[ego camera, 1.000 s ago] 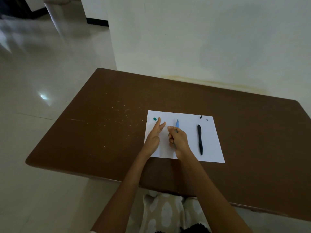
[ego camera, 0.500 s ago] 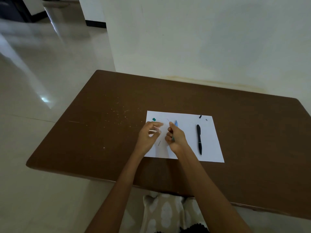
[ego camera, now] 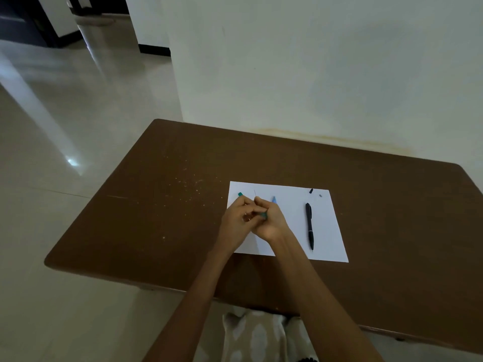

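Hands were apart a second ago; now left hand [ego camera: 239, 220] and right hand [ego camera: 271, 223] meet over the left side of the paper [ego camera: 326, 231], both pinching the teal pen barrel [ego camera: 264, 216] (thin refill [ego camera: 254, 194] poking out). It's probably going in.

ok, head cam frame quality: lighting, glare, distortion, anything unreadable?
Head view: dim, soft light, no hard shadows; one glare spot on the floor; wide-angle perspective slants the wall edge; black pen reads sharp; teal piece in the right hand, beside the left hand, is murky.
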